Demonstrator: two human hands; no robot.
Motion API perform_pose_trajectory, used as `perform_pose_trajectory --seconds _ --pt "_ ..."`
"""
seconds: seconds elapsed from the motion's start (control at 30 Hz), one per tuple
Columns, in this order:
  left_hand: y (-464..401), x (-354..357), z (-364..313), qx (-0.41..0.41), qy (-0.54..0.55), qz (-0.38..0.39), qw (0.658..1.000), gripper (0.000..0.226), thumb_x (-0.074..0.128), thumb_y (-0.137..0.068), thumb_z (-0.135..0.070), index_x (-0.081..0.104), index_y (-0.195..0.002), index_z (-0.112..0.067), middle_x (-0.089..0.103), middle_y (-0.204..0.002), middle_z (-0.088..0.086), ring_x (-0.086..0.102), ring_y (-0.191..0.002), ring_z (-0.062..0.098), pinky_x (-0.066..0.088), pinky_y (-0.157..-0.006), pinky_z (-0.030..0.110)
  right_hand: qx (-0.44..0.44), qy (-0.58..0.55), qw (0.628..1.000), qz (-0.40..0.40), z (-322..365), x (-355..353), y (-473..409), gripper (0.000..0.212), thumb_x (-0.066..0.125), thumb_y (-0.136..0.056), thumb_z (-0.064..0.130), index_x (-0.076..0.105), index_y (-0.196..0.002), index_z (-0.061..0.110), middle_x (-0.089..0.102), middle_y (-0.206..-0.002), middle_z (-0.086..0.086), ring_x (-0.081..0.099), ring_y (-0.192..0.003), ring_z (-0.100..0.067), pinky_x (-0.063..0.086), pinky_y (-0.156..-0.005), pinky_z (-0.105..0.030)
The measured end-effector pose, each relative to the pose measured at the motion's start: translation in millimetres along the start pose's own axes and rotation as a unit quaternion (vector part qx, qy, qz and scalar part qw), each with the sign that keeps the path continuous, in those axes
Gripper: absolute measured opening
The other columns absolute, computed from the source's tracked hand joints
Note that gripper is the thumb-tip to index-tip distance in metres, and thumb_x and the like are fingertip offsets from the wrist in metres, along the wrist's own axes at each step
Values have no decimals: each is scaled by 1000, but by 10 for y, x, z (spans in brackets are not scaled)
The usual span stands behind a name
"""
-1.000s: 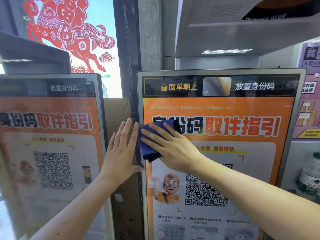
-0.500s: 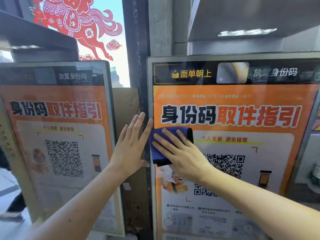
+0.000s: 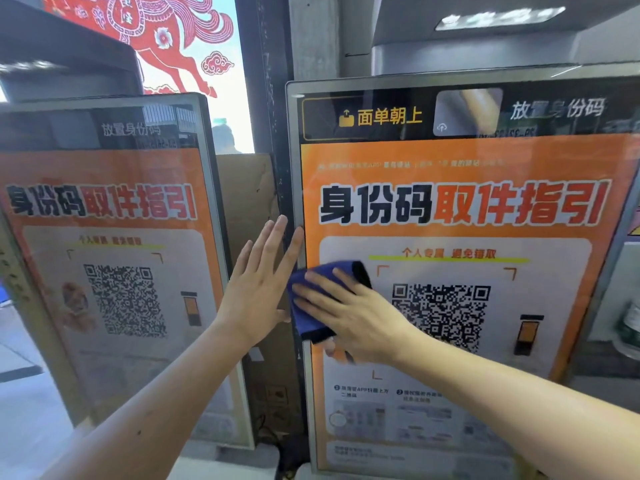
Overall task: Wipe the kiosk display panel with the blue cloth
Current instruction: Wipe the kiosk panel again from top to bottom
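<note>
The kiosk display panel [image 3: 460, 216] stands upright on the right, showing an orange poster with a QR code. A folded blue cloth [image 3: 311, 306] with a dark edge lies flat against its left side, just below the big headline. My right hand [image 3: 349, 317] presses the cloth to the screen with straight, spread fingers. My left hand [image 3: 259, 282] is flat and open, fingers pointing up, its fingertips touching the panel's left frame edge.
A second kiosk panel [image 3: 114, 258] with the same poster stands to the left. Between them are a brown cardboard sheet [image 3: 249, 202] and a dark pillar [image 3: 266, 98]. A red horse papercut [image 3: 166, 32] decorates the window behind. Bottles [image 3: 628, 327] sit at far right.
My right hand has slid the blue cloth down the panel, from over the headline to the white area below it. My left hand followed down along the frame.
</note>
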State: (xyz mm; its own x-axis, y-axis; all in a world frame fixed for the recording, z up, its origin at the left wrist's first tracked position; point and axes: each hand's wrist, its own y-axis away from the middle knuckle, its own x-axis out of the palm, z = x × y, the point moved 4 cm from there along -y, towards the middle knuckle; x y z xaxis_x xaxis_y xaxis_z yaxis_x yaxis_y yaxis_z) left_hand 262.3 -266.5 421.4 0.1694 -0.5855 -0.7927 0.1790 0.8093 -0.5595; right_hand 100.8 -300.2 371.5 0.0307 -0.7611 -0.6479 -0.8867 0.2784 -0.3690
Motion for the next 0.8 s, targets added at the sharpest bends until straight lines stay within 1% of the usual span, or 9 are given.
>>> perform_pose_trajectory --seconds 0.07,0.13,0.2,0.27,0.4,0.5,0.6,0.7,0.8 --pt "28 34 -11 -5 -3 6 1000 150 90 -60 -49 -24 -153 -22 -32 -160 6 -21 -150 25 2 -122 43 -73 2 996 54 224 182 153 68 46 -96 37 25 -157 18 14 -165 -1 0 -153 -23 -9 -123 -46" --pt "60 59 -24 -8 -3 7 1000 152 91 -58 -49 -23 -154 -21 -31 -161 6 -20 -151 25 2 -122 43 -95 1 992 84 324 269 262 64 42 -98 32 24 -158 19 11 -166 1 -4 -152 -20 -15 -121 -45" --pt "79 68 -36 -10 -3 1 1000 152 91 -57 -52 -21 -155 -20 -27 -162 7 -17 -151 26 4 -121 44 -76 14 995 63 259 228 260 66 50 -95 35 30 -156 19 19 -164 1 7 -153 -20 -2 -124 -46" --pt "82 73 -51 -4 1 -8 1000 150 89 -57 -55 -18 -156 -19 -23 -163 8 -14 -152 27 5 -121 44 -10 12 1000 15 71 102 214 69 52 -92 43 35 -154 17 28 -162 -1 17 -151 -22 11 -124 -46" --pt "62 69 -80 -3 18 -26 999 148 87 -58 -59 -16 -156 -19 -21 -164 8 -13 -152 27 5 -121 43 89 -16 994 -53 -233 -47 278 65 36 -93 35 33 -155 15 28 -162 -4 20 -151 -28 15 -122 -47" --pt "51 76 -133 8 33 -39 999 145 85 -58 -62 -9 -158 -17 -17 -165 10 -11 -153 27 9 -122 46 23 7 1000 -18 -82 62 420 65 38 -96 39 30 -156 15 25 -163 -4 16 -152 -27 11 -123 -48" --pt "36 81 -211 15 24 -35 999 142 83 -60 -65 -8 -158 -16 -16 -165 10 -11 -153 28 7 -122 46 -59 36 997 38 -28 144 562 69 48 -93 33 27 -157 17 21 -164 -1 12 -152 -23 10 -124 -46" --pt "40 76 -266 14 27 -35 999 139 79 -64 -67 -13 -157 -19 -19 -164 10 -15 -152 27 2 -123 45 15 24 1000 -8 -295 34 562 69 44 -91 27 26 -157 16 21 -164 -3 14 -152 -25 9 -124 -46" --pt "2 26 -350 17 26 -55 998 136 78 -65 -68 -9 -158 -18 -16 -164 11 -14 -152 29 1 -122 46 85 -2 996 -36 -469 -46 560 71 40 -91 26 20 -159 17 14 -166 -4 7 -154 -26 4 -125 -46"
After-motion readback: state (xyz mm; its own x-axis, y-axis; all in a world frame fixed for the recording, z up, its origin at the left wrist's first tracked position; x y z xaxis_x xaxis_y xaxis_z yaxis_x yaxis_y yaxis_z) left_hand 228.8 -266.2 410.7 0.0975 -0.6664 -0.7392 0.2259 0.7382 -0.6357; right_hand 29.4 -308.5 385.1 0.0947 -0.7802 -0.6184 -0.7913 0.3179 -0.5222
